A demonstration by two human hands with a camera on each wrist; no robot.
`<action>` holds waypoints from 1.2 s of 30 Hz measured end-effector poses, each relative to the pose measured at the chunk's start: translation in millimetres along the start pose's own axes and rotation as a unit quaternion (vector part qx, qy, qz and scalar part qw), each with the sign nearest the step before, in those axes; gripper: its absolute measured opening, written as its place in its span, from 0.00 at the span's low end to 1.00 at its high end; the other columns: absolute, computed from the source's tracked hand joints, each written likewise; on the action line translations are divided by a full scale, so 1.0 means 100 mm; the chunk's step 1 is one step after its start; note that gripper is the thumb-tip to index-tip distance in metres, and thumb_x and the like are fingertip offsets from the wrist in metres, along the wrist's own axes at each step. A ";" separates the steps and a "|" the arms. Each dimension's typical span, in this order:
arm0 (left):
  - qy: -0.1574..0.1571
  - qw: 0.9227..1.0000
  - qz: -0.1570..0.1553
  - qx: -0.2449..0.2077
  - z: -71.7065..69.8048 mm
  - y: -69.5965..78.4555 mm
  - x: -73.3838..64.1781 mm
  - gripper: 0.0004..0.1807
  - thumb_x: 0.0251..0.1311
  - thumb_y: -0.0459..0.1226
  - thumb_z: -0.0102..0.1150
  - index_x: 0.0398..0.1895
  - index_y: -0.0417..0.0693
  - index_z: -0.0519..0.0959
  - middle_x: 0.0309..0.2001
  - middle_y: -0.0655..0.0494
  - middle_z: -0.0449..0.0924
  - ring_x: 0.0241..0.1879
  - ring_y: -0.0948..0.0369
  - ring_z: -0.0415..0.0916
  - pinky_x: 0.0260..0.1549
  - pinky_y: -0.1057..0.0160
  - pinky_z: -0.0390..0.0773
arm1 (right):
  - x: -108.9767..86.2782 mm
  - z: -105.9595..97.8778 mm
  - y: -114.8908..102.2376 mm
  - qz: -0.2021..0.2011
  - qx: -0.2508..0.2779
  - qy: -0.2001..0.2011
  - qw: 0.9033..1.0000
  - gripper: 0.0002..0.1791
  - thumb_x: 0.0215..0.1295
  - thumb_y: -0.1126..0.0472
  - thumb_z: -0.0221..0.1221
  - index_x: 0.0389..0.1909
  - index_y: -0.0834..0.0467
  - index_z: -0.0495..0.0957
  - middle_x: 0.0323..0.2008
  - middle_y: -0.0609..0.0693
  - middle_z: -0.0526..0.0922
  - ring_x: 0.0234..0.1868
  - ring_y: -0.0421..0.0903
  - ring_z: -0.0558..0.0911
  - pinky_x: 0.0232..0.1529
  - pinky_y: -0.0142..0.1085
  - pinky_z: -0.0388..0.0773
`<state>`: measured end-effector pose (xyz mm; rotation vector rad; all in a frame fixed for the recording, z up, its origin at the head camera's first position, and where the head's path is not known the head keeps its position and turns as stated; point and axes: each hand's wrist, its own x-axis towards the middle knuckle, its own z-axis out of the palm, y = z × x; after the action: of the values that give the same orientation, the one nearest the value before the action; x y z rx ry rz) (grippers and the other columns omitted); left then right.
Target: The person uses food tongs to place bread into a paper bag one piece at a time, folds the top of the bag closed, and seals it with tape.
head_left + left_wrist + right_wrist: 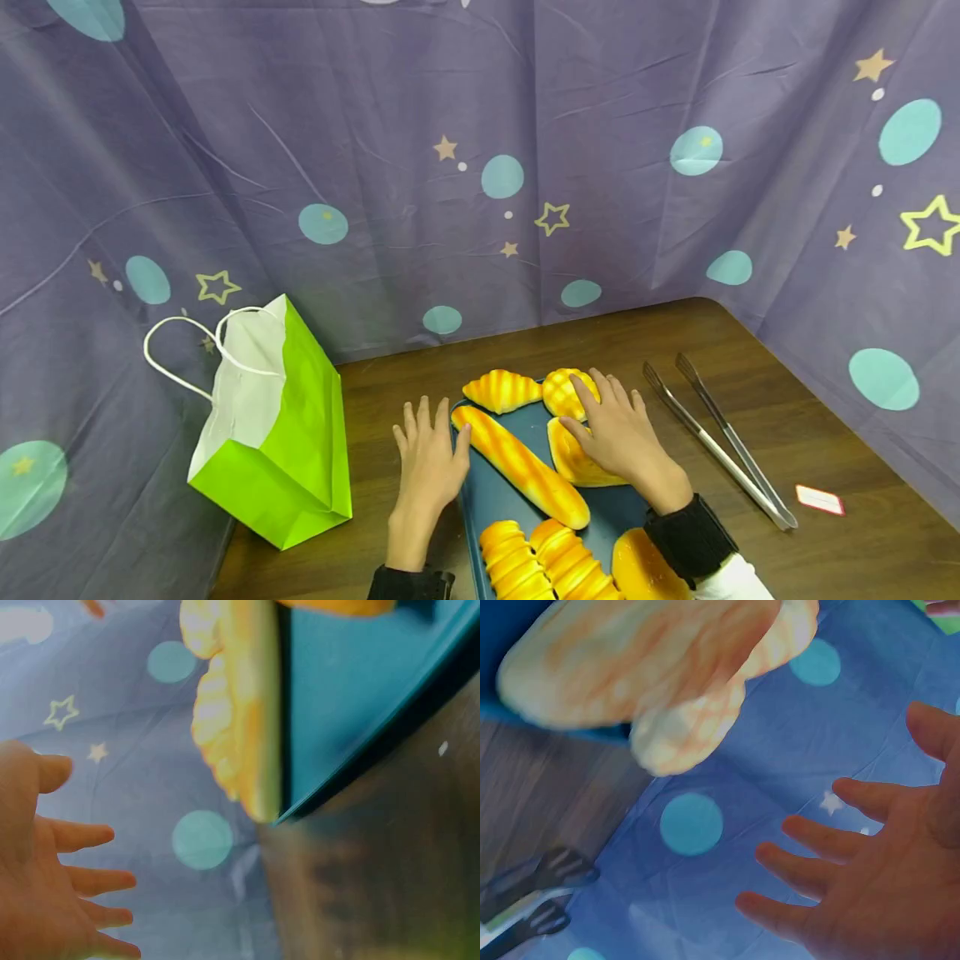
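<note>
A dark blue tray point(480, 492) holds several breads. A long baguette-like loaf point(525, 467) lies slantwise across it. Toward the far end are a ridged croissant-shaped bread point(502, 391) and a round cross-hatched bun point(562, 394). Ridged rolls point(513, 562) and a smooth bun point(645, 567) sit nearer, cut off by the frame. My left hand point(431, 467) hovers by the tray's left edge, fingers spread and holding nothing. Over the right side my right hand point(626, 437) partly covers a flat broad bread point(573, 457); the right wrist view shows its fingers extended, apart from the bread.
A bright green paper bag point(307, 450) with white string handles stands left of the tray. Metal tongs point(720, 450) lie on the wooden table at right, near a small red-edged card point(820, 500). A purple patterned curtain point(405, 167) hangs behind the table.
</note>
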<state>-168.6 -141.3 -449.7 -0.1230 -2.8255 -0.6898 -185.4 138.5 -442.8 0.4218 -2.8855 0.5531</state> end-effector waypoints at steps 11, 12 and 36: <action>0.157 0.987 0.030 0.032 -0.75 -0.15 0.09 0.28 0.67 0.40 0.61 0.65 0.32 0.71 0.64 0.28 0.67 0.72 0.28 0.49 0.67 0.27 0.47 | -0.14 -0.24 0.49 0.041 -0.002 -0.016 0.999 0.38 0.73 0.44 0.56 0.75 0.60 0.59 0.73 0.73 0.52 0.71 0.76 0.54 0.62 0.76 0.49; 0.185 0.982 0.033 0.033 -0.83 -0.16 0.10 0.27 0.66 0.39 0.62 0.63 0.31 0.72 0.63 0.27 0.68 0.70 0.29 0.52 0.67 0.29 0.49 | -0.16 -0.26 0.56 0.045 -0.003 -0.018 0.999 0.39 0.73 0.43 0.55 0.75 0.61 0.58 0.73 0.74 0.52 0.70 0.77 0.54 0.61 0.76 0.49; 0.139 0.949 -0.278 0.059 -1.56 -0.57 0.33 0.18 0.63 0.34 0.48 0.50 0.29 0.75 0.46 0.21 0.77 0.44 0.25 0.75 0.36 0.32 0.72 | -0.71 -0.50 1.83 0.169 -0.038 -0.103 0.980 0.51 0.71 0.35 0.52 0.70 0.77 0.53 0.63 0.86 0.51 0.59 0.86 0.55 0.51 0.77 0.58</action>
<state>-176.4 -262.9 -332.0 0.7559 -2.6111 -0.5756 -168.6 337.6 -474.3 -0.0291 -3.1891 0.4686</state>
